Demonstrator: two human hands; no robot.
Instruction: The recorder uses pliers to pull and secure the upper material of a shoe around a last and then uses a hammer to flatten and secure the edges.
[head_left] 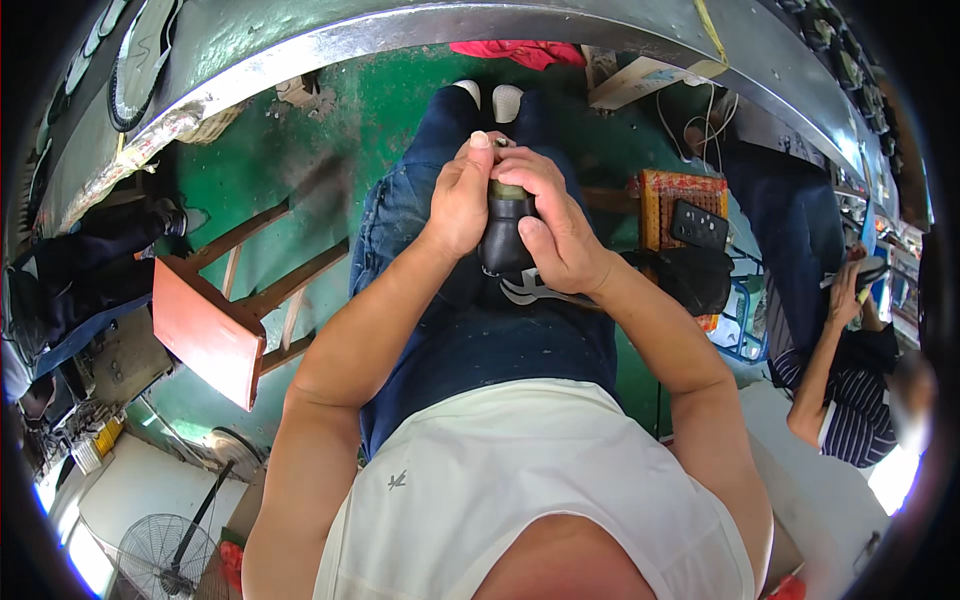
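We hold a black shoe piece (pixel 505 235) over our lap, above the dark blue jeans (pixel 480 340). Our left hand (pixel 462 200) wraps its side with the fingers curled shut on it, thumb pointing up. Our right hand (pixel 555 220) clamps it from the other side, thumb pressed on the black surface, and a small olive-green part (pixel 506 190) shows between the two hands.

A pale flat cardboard package (pixel 640 82) lies near the curved metal bench edge (pixel 300 55), with a yellow strip (pixel 712 35) running across the bench just above it. A red cloth (pixel 520 52) lies at the bench edge, beyond our white shoe tips (pixel 488 98).

To our right stands a woven orange stool seat (pixel 665 195) carrying a black phone-like slab (pixel 698 224); a black bag (pixel 695 275) sits just in front of it. To our left, on the green floor (pixel 330 150), is a wooden stool with a red-orange seat (pixel 205 330), well apart from our hands. A fan (pixel 165 555) stands at lower left. Another person in a striped shirt (pixel 855 410) bends at far right.
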